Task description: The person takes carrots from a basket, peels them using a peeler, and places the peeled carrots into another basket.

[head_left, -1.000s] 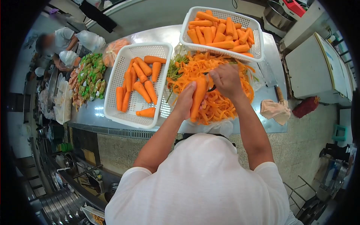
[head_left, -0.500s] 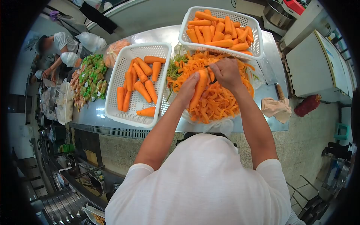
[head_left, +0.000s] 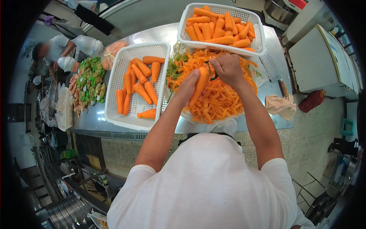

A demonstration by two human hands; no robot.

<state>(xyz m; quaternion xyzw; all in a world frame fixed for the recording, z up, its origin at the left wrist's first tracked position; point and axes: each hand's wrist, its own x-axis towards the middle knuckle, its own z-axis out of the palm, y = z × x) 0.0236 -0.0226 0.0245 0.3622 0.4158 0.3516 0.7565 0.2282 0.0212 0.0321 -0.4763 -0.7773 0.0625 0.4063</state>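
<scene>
The small dark peeler (head_left: pixel 212 72) mostly vanishes inside the right hand (head_left: pixel 227 68), blade unreadable. The left hand (head_left: pixel 187 86) covers the lower part of the orange carrot (head_left: pixel 199 86). Upper left, a person in a pale shirt (head_left: pixel 53 47) is blurred, with small white bundles beside them too small to identify.

The person wears a plain white T-shirt (head_left: pixel 206 187) with short sleeves that end above the elbows. Both forearms are bare down to the left hand (head_left: pixel 187 86) and the right hand (head_left: pixel 228 68); no gloves, watch or rings show.
</scene>
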